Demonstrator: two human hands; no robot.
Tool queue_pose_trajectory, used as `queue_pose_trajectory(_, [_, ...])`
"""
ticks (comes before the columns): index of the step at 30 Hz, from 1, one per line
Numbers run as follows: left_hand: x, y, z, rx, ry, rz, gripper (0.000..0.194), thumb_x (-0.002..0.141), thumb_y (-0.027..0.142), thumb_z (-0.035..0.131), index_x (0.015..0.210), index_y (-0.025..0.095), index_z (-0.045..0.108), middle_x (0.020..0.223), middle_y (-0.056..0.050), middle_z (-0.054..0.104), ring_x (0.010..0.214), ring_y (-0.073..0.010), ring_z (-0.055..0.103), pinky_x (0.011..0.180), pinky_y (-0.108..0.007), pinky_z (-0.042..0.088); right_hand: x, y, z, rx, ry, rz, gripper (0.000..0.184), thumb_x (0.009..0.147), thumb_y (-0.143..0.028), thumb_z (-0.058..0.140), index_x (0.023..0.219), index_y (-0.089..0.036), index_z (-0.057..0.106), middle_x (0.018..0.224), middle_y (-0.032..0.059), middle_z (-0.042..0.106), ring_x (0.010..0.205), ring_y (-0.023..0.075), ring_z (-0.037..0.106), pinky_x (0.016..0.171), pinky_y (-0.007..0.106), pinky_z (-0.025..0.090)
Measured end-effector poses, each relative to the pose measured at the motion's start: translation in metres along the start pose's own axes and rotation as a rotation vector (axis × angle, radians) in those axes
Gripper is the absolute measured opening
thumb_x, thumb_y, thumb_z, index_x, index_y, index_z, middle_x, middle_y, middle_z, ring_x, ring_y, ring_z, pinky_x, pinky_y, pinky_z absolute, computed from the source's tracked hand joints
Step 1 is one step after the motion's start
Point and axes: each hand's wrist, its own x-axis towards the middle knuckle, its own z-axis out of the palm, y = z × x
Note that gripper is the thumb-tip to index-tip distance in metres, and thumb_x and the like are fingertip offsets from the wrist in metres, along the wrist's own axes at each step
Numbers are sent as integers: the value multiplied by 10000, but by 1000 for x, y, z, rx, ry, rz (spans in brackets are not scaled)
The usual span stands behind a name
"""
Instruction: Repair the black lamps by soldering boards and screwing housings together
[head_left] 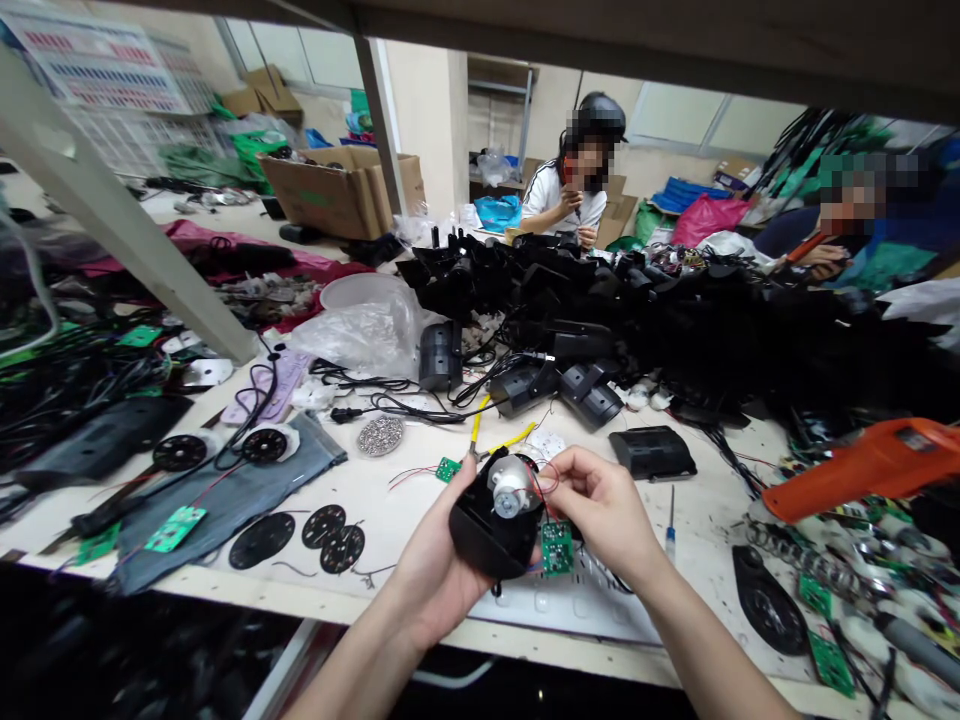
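Near the front edge of the table, my left hand (439,565) is wrapped round a black plastic housing (487,535), tilted with its opening toward me. A silver electric motor (514,487) with a pale body sits at the housing's upper part. My right hand (600,500) pinches thin red wires (551,478) beside the motor. A green circuit board (556,548) hangs below the right fingers. Behind the housing lie yellow-handled pliers (477,428), partly hidden, and a smaller green board (448,469) with red leads.
An orange power tool (862,465) and a blue-handled screwdriver (670,530) lie to the right. Black discs (262,540) and a grey cloth (232,500) are at left. A heap of black housings (675,310) fills the back. Two people work across the table. A shelf (675,50) hangs overhead.
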Motion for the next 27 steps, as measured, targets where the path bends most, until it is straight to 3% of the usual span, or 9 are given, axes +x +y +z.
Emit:
queue_pose_trajectory(14, [-2, -1, 3, 1, -10, 24, 420, 967, 448, 433, 945, 100, 666, 768, -108, 735, 610, -214, 689, 542, -365, 602, -3, 5, 3, -1, -8, 15, 185, 687, -350, 677, 684, -183, 599, 577, -11, 591, 526, 127, 529, 522, 239, 410])
queue_pose_trajectory(27, [-1, -3, 4, 27, 56, 14, 439, 943, 484, 470, 904, 101, 680, 777, -113, 741, 599, -200, 670, 554, -336, 578, -6, 9, 4, -178, 8, -93, 132, 734, -308, 629, 683, -187, 625, 611, 2, 620, 545, 127, 527, 523, 238, 395])
